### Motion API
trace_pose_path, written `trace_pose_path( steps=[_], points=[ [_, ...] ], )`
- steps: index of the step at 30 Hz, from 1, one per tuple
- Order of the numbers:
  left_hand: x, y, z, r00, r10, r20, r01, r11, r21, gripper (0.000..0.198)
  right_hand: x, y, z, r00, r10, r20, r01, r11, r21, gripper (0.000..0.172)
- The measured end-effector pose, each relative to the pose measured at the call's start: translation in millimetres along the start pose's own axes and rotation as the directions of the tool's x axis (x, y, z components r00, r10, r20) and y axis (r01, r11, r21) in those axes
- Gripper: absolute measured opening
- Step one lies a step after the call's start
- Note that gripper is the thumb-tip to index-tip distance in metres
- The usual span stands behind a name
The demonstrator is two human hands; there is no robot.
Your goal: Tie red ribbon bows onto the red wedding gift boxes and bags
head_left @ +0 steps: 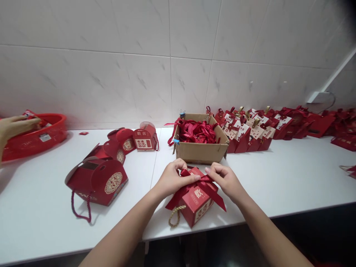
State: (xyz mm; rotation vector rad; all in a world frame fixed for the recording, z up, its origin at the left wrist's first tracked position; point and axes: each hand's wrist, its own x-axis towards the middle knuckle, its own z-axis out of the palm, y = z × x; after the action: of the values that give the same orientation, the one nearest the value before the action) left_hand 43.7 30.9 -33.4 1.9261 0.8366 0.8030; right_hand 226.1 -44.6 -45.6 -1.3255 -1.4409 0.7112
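Observation:
A small red gift box with gold characters and a twisted gold cord handle lies near the table's front edge. Across its top runs a dark red ribbon formed into a bow, its two tails hanging over the sides. My left hand pinches the ribbon at the left of the bow, thumb pointing to the knot. From the right, my right hand grips the other side of the bow between thumb and fingers. Just behind the box stands a cardboard box full of loose red ribbons.
Several red gift boxes with cord handles stand to the left. Rows of red gift bags line the back right. At far left, another person's hand is over a red plastic basin. A tiled wall closes off the back.

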Motion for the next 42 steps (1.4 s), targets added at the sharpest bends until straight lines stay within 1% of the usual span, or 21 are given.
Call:
trace_pose_path(
  steps=[3,5,6,8,9,12,15,18,21,23,27,30,33,36,42],
  points=[
    [0,5,-3.2,0.992,-0.044,0.121,0.062,0.986,-0.152,0.044,3,-2,-1,1.0,0.025,0.016,-0.026,0.999,0.038,0.044],
    [0,7,-5.9,0.978,-0.076,0.197,0.123,0.962,-0.244,0.042,5,-3,-3,0.999,0.034,-0.007,-0.034,0.999,0.041,0.037],
    [0,8,-7.1,0.973,-0.085,0.216,0.145,0.95,-0.278,0.04,5,-5,-4,0.999,0.024,-0.031,-0.023,0.999,0.032,0.032],
    [0,9,-8.7,0.972,-0.08,0.223,0.15,0.936,-0.319,0.036,3,-9,-6,0.998,-0.028,-0.064,0.027,1.0,-0.015,0.024],
    [0,9,-9.0,0.973,-0.069,0.221,0.141,0.934,-0.329,0.035,2,-12,-7,0.996,-0.062,-0.061,0.058,0.997,-0.051,0.022],
    [1,8,-9.0,0.975,-0.05,0.215,0.126,0.927,-0.354,0.035,-3,-20,-3,0.99,-0.144,0.002,0.142,0.974,-0.175,0.017],
    [2,5,-8.5,0.974,-0.043,0.224,0.127,0.917,-0.378,0.034,-6,-25,6,0.984,-0.173,0.053,0.18,0.951,-0.25,0.01],
    [3,4,-7.5,0.969,-0.047,0.242,0.143,0.906,-0.399,0.032,-5,-26,14,0.982,-0.181,0.059,0.19,0.948,-0.257,0.007],
    [3,4,-5.3,0.971,-0.063,0.232,0.16,0.89,-0.427,0.035,-4,-25,16,0.976,-0.207,0.061,0.216,0.945,-0.245,0.007],
    [3,5,-3.6,0.978,-0.057,0.203,0.142,0.889,-0.436,0.037,-4,-25,16,0.971,-0.227,0.079,0.239,0.941,-0.238,0.009],
    [2,7,-1.5,0.992,-0.039,0.124,0.085,0.918,-0.387,0.041,-3,-25,16,0.965,-0.243,0.102,0.26,0.937,-0.233,0.011],
    [3,7,-1.3,0.993,-0.024,0.114,0.062,0.934,-0.351,0.044,-2,-24,17,0.964,-0.235,0.125,0.258,0.939,-0.228,0.012],
    [4,5,-0.9,0.992,-0.049,0.118,0.089,0.927,-0.364,0.042,-2,-24,17,0.964,-0.215,0.154,0.244,0.947,-0.209,0.013],
    [6,2,0.2,0.992,-0.093,0.089,0.12,0.914,-0.389,0.038,-3,-24,17,0.967,-0.202,0.158,0.23,0.955,-0.189,0.014],
    [10,-5,1.0,0.996,-0.091,0.026,0.094,0.925,-0.369,0.033,-2,-27,18,0.968,-0.198,0.154,0.226,0.953,-0.2,0.015]
  ],
)
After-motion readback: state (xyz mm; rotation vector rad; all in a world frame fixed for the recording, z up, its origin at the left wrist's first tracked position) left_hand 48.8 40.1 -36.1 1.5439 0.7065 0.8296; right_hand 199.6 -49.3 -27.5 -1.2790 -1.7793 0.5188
